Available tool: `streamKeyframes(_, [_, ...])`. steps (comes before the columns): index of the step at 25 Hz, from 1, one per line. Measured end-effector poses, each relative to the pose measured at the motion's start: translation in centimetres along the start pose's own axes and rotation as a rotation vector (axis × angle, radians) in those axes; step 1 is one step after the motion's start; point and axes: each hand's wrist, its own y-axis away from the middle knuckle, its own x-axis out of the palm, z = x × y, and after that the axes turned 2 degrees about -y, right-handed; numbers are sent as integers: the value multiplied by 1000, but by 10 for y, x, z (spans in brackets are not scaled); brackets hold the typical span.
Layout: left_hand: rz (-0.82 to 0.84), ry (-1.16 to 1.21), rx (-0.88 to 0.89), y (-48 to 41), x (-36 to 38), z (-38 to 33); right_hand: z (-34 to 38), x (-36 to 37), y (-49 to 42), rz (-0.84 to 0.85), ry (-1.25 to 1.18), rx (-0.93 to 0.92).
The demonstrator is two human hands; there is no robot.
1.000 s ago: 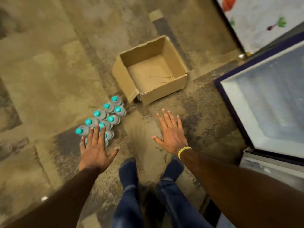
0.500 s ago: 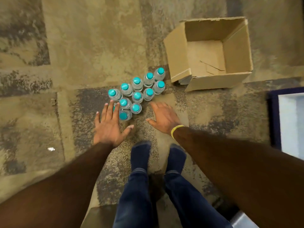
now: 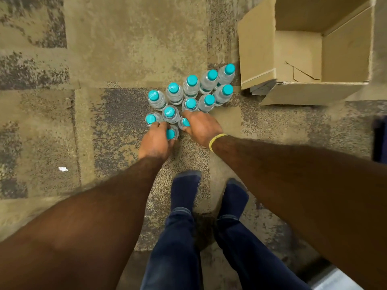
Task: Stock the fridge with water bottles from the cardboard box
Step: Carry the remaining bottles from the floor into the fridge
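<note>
The water bottles [image 3: 191, 88] are standing upright on the floor [image 3: 129, 49], packed so that they are touching one another, just beside the cardboard box [image 3: 257, 59], which is lying open and empty. The left hand [image 3: 156, 141] is curling round the front bottle [image 3: 170, 133], with its fingertips reaching the left-end bottle [image 3: 151, 118]. The right hand [image 3: 201, 127] is closing narrowly round the right-front bottle [image 3: 185, 122]. Whether either bottle is leaving the floor cannot be told.

Hazards:
- The cluster is standing tight. A bottle being drawn out sideways is likely to knock its neighbours, and one toppling bottle may be starting a chain along the rows.
- Both grips are sitting high, near the caps. Smooth plastic may slip, more so if one hand is taking two bottles.
- The feet [image 3: 186, 185] are standing near, so a fallen bottle may roll underfoot.

Count:
- Water bottles with teal caps: twelve.
- Cardboard box: one.
- Hands: two, both engaging.
- Fridge: not clearly showing.
</note>
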Motion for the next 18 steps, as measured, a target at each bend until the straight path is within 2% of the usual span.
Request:
streamKeyframes(4, [41,-34,158,-2,-14,-4,-14,-21,14,30,-46,-23])
streamKeyframes(9, [94,7,417,12,-58,-37,-45,-86,77,-80,-165,63])
streamKeyframes(12, [134,116,594,18,-94,-81,-69,-137,123,-161,-236,129])
streamKeyframes(18, [267,231,763,27,-152,-222,-125,-239,232,-326,-441,252])
